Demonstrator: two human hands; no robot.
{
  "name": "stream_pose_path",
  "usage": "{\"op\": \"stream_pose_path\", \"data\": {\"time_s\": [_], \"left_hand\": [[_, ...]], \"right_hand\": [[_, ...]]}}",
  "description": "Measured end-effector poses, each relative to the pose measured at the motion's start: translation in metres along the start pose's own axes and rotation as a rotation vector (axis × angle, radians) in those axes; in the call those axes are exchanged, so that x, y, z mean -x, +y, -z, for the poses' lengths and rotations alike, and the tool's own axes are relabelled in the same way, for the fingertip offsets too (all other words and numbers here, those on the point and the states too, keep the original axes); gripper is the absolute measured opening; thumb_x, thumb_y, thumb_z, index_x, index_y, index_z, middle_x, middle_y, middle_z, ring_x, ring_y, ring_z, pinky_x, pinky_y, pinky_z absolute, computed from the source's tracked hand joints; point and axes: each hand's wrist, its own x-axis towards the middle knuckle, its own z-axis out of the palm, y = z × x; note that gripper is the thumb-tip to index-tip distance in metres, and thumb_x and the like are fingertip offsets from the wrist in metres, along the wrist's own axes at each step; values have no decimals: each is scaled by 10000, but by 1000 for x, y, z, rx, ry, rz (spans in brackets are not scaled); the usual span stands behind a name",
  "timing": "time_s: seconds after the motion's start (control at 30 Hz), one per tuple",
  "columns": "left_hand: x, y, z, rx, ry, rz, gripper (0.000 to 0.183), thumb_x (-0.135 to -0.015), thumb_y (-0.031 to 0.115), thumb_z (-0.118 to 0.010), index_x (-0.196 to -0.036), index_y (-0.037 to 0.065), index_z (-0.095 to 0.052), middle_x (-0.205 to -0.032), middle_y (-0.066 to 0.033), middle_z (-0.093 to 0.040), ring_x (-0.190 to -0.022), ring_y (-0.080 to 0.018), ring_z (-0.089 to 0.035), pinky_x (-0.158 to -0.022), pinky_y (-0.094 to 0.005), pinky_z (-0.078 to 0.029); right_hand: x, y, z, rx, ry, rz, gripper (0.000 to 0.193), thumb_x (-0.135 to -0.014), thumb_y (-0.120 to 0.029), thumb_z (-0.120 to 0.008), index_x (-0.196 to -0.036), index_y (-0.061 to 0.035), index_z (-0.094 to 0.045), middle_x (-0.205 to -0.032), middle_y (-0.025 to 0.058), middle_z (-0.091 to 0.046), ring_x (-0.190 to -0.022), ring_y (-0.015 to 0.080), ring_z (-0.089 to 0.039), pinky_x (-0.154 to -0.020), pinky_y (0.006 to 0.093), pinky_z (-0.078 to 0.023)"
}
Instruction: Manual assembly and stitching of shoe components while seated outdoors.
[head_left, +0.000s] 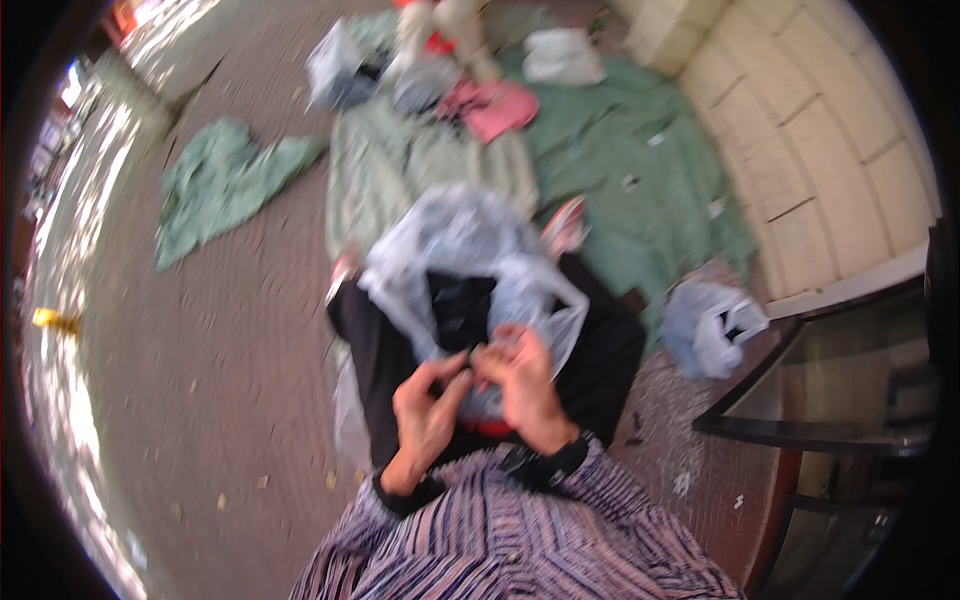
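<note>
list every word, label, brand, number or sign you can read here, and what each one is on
No text can be read in this view.
White plastic bag between the legs: no legible print.
White bag on the right: none legible.
White scraps on the green cloth: too small and blurred to read.
Anything between the left hand and right hand: too small and blurred.

Head-worn fisheye, facing steeply down, fingers [437, 371] near.
</note>
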Motion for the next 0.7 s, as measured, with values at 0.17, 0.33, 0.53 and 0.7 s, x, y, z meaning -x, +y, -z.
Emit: {"op": "stream_pose_path", "data": {"time_s": [0.17,0.33,0.53,0.7], "left_hand": [[16,-9,16,411,28,365,180,-821,37,-604,-992,-20,-593,-657,30,-504,-521,-23,-382,-453,-171,-281],[18,-6,21,424,-48,382,163,-822,35,-597,-977,-15,-594,-649,35,-508,-513,-15,-375,-443,-163,-269],[12,-11,29,454,-199,490,194,-805,42,-627,-996,14,-616,-688,39,-563,-512,2,-377,-448,-157,-282],[14,-18,32,614,-196,600,163,-822,42,-600,-979,2,-616,-723,-7,-604,-499,-1,-367,-431,-162,-260]], "right_hand": [[3,15,-4,49,-37,-103,435,-755,11,-647,-1079,19,-357,-701,97,-576,-547,143,-559,-459,230,-424],[6,15,-3,104,-76,-71,419,-757,3,-651,-1053,18,-356,-676,97,-577,-526,135,-554,-447,224,-425],[11,16,3,217,-98,8,410,-752,5,-655,-1024,10,-348,-673,104,-579,-494,137,-546,-440,226,-430],[9,15,5,137,-63,-98,425,-748,5,-659,-1031,14,-342,-673,111,-574,-510,145,-555,-442,230,-431]]}}
